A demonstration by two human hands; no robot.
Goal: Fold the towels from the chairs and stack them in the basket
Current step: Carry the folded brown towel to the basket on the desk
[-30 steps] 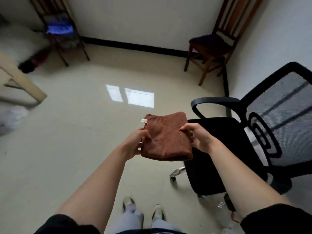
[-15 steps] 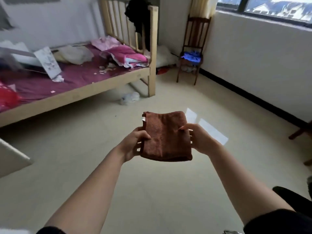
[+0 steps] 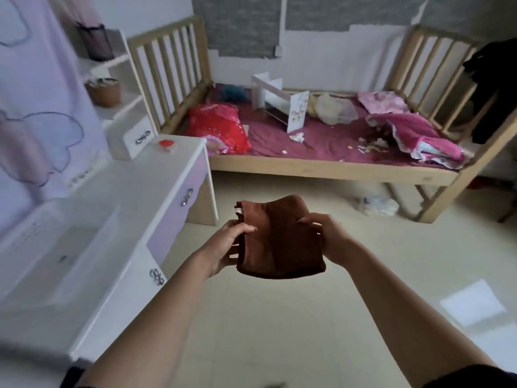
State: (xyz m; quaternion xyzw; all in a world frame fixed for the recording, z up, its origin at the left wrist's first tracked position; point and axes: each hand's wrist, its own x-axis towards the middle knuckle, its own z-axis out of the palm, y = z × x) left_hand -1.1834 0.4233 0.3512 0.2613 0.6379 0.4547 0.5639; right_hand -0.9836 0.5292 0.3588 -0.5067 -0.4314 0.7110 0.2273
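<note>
A folded brown towel hangs in the air in front of me, over the floor. My left hand grips its left edge and my right hand grips its right edge. A white basket stands on the white desk at the lower left, blurred, to the left of the towel. No chair with towels shows in this view.
The white and lilac desk with drawers runs along the left. A wooden bed with a purple sheet and pink bedding stands ahead. A plastic bag lies on the floor under the bed. Beige tile floor lies below my arms.
My view has swung left, from the office chair past the window wall to the bed and desk. Both hands have kept hold of the folded towel the whole time.
</note>
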